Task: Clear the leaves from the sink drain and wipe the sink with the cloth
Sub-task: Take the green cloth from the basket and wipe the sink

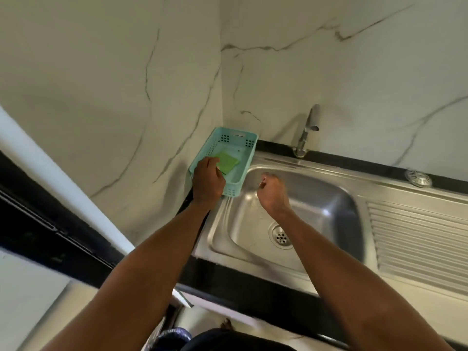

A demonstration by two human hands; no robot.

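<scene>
Basket (243, 158): turquoise, perforated, far left corner of the counter.
Tap (307, 133): chrome, against far wall.
Strainer cap (417, 178): far right.
Walls (101, 84): white marble, grey veins.

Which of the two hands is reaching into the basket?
The left hand, at the green cloth in the turquoise basket. The right hand hangs over the sink basin instead.

Dark table (253, 282) along marbled walls; steel sink (415, 198) set into it, ribbed drainboard (417, 239) at right; turquoise basket (229, 138) at far left corner, holding green cloth (228, 162); tap (307, 130) at far edge
</scene>
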